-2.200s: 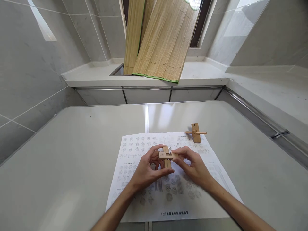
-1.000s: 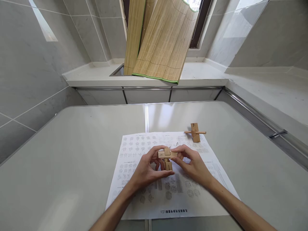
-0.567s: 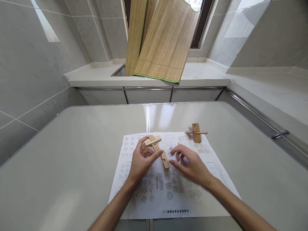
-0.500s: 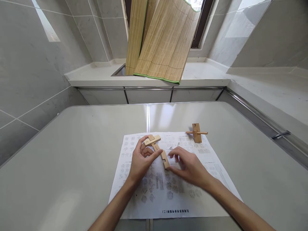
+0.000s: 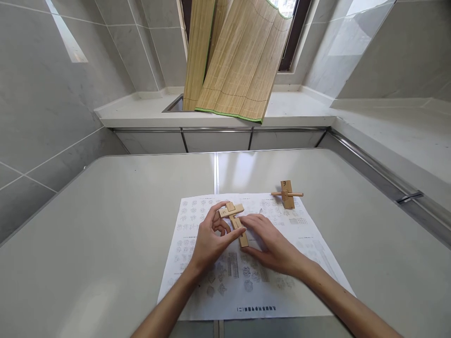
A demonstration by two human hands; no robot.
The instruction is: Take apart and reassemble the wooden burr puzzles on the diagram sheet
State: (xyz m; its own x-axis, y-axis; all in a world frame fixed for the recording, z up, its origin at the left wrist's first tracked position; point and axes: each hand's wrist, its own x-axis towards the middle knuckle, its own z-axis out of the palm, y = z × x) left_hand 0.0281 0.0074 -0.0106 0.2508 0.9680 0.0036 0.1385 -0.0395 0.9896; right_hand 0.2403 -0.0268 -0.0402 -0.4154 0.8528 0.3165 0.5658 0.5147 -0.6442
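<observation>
Over the printed sheet, my left hand [image 5: 210, 238] is closed on joined wooden puzzle pieces [image 5: 237, 223], its thumb pressed on the long piece. That notched piece points toward me, with a short crosspiece at its far end. My right hand [image 5: 270, 239] is curled around the right side of the long piece, thumb at its near end and fingers by its middle; some fingertips are hidden. Farther right, another wooden assembly [image 5: 288, 199], a flat marked board crossed by a thin rod, sits on the far right corner of the sheet, out of both hands.
A white sheet printed with small diagrams [image 5: 207, 305] lies on a pale glossy table [image 5: 88, 225] with a seam down its middle. Beyond the table's far edge are a metal rail and a white ledge [image 5: 141, 112]. A bamboo mat [image 5: 239, 70] hangs over that ledge.
The joined pieces and my left hand have shifted slightly right and toward me. My right hand's fingers have come in against the long piece.
</observation>
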